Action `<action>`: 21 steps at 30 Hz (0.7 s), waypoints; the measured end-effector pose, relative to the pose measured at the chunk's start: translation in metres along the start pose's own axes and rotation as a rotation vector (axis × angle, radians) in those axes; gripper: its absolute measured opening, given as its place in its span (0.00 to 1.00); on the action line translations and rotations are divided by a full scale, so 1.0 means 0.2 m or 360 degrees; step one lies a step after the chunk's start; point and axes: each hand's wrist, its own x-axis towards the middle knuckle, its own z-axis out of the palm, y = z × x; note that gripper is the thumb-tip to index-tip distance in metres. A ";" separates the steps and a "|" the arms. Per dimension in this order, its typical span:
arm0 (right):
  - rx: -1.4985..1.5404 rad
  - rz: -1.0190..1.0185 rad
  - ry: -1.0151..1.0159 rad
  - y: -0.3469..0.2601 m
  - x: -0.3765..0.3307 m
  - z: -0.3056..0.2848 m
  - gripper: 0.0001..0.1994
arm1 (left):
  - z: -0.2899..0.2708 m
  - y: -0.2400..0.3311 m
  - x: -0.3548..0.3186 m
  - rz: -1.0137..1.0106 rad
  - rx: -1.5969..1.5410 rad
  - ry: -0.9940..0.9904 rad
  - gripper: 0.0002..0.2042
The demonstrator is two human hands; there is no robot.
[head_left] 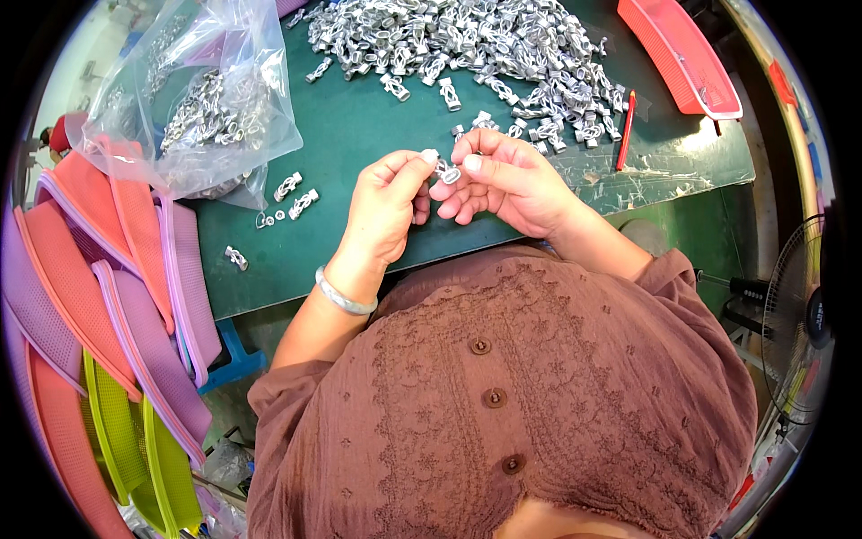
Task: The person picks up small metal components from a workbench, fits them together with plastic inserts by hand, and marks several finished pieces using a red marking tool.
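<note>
embroidered brown top (575, 386) | three round buttons (494, 398) | loose sleeves (669, 280) | pale left-wrist bangle (338, 296)

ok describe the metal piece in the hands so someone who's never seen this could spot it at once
Find the green table with a big heap of silver metal pieces along its far side. Between that heap and the brown shirt, the left hand and right hand are close together. At their fingertips is the small silver piece, the only one being held.
</note>
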 end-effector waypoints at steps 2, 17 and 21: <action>0.0004 -0.0012 -0.0010 0.00 0.00 0.00 0.09 | -0.01 -0.01 0.01 -0.0111 -0.0104 -0.0056 0.10; 0.0013 0.0007 -0.0009 0.01 -0.01 0.00 0.08 | 0.00 -0.01 0.00 -0.0011 -0.0069 0.0037 0.09; 0.0023 0.0032 0.0045 0.01 -0.01 -0.01 0.07 | 0.00 -0.02 -0.01 0.0221 0.0144 0.0173 0.07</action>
